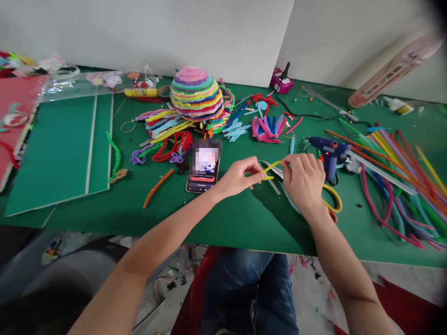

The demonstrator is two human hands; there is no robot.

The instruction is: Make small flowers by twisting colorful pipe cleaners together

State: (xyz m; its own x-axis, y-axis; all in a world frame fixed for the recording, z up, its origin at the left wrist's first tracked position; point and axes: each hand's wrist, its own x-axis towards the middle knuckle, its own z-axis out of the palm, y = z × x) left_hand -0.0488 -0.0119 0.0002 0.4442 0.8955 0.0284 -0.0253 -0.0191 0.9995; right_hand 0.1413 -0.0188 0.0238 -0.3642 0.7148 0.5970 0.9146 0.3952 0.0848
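The left arm (165,232) stretches diagonally inward, bare, and the left hand (239,176) pinches between thumb and forefinger. The right arm (344,253) reaches forward from the other side, the right hand (304,177) (back uppermost, fingers curled) pinching too, near the left.

Your bench (223,223) is moderately, evenly lit; soft shadow falls on it beside your right hand (303,181). Phone (201,179) screen glows, partly pixelated. Wide-angle stretch and blur affect your bottle (391,74); upper-right corner blackens. Lower left: dim.
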